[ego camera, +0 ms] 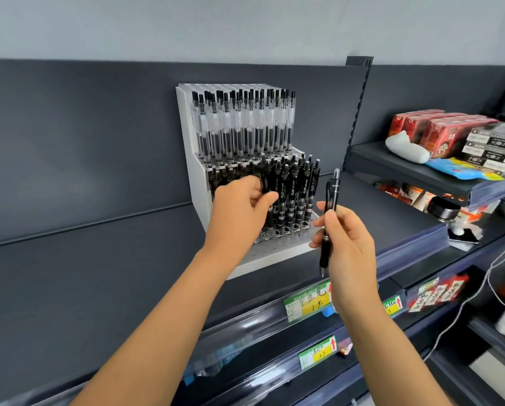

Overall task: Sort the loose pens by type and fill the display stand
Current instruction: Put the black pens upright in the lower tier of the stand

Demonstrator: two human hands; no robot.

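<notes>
A white stepped display stand (197, 183) sits on a dark shelf. Its upper tier holds several clear-barrelled pens with black caps (245, 124). Black retractable pens (296, 186) fill the lower tier. My left hand (239, 206) reaches into the lower tier, fingers pinched on a black pen (265, 180) standing there. To the right of the stand, my right hand (345, 238) grips a black retractable pen (330, 212) upright, clicker end up, tip pointing down, apart from the stand.
The dark shelf (84, 273) stretches left of the stand. Price tags (308, 301) line its front rail. A neighbouring shelf at right carries red boxes (433, 130), black-and-white boxes (494, 148) and a white pouch (406, 148). A white cable (479, 288) hangs at the right.
</notes>
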